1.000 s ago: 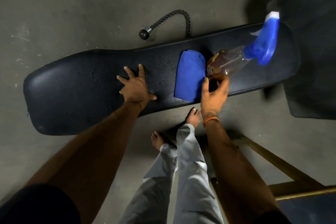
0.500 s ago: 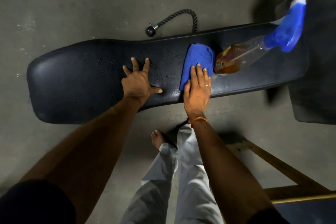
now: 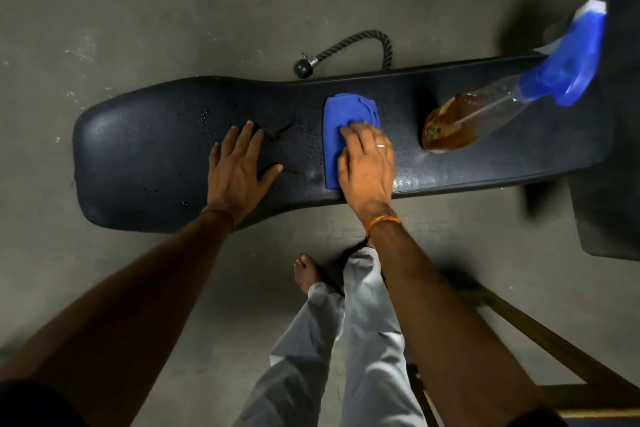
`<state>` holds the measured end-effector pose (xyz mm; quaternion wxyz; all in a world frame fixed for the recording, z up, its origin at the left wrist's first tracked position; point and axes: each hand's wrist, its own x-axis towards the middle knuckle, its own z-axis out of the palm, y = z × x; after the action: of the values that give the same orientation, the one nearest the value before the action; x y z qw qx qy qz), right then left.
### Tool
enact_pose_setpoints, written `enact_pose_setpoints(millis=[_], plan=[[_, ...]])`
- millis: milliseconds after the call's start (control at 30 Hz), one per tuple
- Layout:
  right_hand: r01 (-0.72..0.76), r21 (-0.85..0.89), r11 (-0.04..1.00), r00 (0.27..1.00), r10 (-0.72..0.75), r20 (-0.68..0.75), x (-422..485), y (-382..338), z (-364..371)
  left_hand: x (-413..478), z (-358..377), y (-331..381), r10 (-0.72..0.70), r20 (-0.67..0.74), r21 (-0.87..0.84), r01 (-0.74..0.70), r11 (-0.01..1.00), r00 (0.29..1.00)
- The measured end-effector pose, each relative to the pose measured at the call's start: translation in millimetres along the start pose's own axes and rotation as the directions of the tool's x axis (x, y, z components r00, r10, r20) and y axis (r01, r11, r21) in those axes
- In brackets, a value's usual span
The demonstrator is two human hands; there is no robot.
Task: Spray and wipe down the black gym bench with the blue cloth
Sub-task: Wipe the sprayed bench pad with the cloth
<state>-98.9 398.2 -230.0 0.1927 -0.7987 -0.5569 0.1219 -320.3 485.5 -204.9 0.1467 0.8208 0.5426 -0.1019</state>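
I take the black gym bench (image 3: 145,163) as my landmark and go along its pad from its left end. That wide end is bare vinyl, speckled with droplets nearer the middle. My left hand (image 3: 239,166) lies flat just left of the pad's middle, fingers (image 3: 246,135) spread wide and holding nothing, only bracing me. Between it and the cloth the wet specks are thickest, so that patch wants wiping first, I judge.

The blue cloth (image 3: 337,114) lies folded at the pad's middle, running from the far edge toward the near one. My right hand (image 3: 367,166) lies over its near right part, palm down, fingers extended and pressing rather than pinching; the thumb is hidden, so I cannot tell whether it hooks the edge. The cloth looks soft and light and will probably bunch if pushed from one corner. I would keep the whole palm on it and drag it flat toward the droplets.

Right of the cloth, apart from it, the spray bottle (image 3: 464,121) stands on the pad's narrow part, amber liquid low in it and its blue trigger head (image 3: 568,69) toward the pad's right end. It may tip if knocked.

Beyond the pad's far edge a tricep rope (image 3: 346,47) lies on the floor (image 3: 207,10).
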Motion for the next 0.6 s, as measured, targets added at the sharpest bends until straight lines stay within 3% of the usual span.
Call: enact_pose_setpoints(millis=[133,233,400,600], plan=[[-0.02,-0.146,0.989,0.992,0.038,0.123,25,-4,21,19,6,-22,0.072,-0.013,0.025,-0.072,0.997,0.997],[-0.069,-0.2,0.977,0.986,0.097,0.133,13,-14,37,44,12,-15,0.073,-0.026,0.02,-0.073,0.997,0.997],[0.076,-0.21,0.975,0.974,-0.028,0.224,-22,-27,44,46,30,-10,0.043,-0.108,0.045,-0.039,0.998,0.993],[0.082,-0.242,0.967,0.989,-0.049,0.138,71,-37,50,50,39,-15,0.052,-0.15,0.045,-0.046,0.998,0.987]])
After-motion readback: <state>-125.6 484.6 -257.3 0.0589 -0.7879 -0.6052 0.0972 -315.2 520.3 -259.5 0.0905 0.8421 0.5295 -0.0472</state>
